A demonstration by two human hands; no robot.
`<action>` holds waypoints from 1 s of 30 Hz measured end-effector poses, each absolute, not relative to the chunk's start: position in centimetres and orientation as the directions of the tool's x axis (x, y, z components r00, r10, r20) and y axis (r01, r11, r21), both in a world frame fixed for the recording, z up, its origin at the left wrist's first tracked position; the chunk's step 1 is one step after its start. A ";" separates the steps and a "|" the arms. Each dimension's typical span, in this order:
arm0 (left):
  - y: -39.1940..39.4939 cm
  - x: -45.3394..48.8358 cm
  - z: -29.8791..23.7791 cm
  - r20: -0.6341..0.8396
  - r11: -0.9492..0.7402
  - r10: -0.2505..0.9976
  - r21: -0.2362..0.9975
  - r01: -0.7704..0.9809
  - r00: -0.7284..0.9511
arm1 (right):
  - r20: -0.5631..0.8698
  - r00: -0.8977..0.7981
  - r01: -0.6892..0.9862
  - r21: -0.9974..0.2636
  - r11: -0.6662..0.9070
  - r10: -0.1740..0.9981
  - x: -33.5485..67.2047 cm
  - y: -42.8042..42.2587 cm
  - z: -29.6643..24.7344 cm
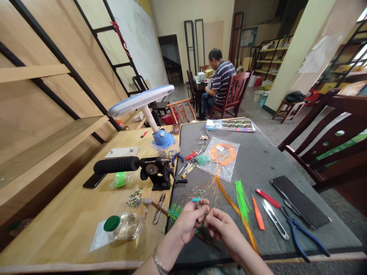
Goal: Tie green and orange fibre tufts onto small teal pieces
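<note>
My left hand (190, 217) is closed in a pinch, and a thin green strand (202, 197) sticks up from its fingertips. A small bright blue piece (196, 199) shows at its fingers. Close beside it, my right hand (220, 225) pinches at the same spot; what lies between its fingertips is too small to make out. Left of my hands is a cluster of short green strands (174, 211). Fine orange strands (210, 187) spread out just beyond my fingers. To the right lie a bundle of bright green strands (242, 200) and a long orange hank (229, 199).
On the dark mat (289, 217) lie an orange-handled tool (258, 214), thread snips (275, 219), blue-handled pliers (305, 236) and a phone (299, 200). Left stand a black hand-cranked vise (156, 172), a green-lidded jar (126, 226) and a lamp (162, 138). A person (220, 82) sits farther back.
</note>
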State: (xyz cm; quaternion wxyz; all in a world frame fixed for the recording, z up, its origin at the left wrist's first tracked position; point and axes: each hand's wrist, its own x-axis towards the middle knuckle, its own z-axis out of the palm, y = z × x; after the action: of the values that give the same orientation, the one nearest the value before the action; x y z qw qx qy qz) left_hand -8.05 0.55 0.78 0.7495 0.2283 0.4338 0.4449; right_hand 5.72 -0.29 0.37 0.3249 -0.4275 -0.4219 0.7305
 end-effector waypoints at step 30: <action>0.7 -7.3 0.9 -0.252 0.243 0.968 0.929 -0.279 0.004 | -0.372 -0.402 -0.271 -0.824 -0.497 0.836 5.8 0.1 0.2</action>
State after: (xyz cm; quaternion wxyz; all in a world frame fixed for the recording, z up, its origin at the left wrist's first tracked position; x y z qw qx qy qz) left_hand -7.28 0.69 0.92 0.6161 0.3498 0.4920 0.5059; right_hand 5.85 0.14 0.23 0.3629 -0.4088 -0.3460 0.7625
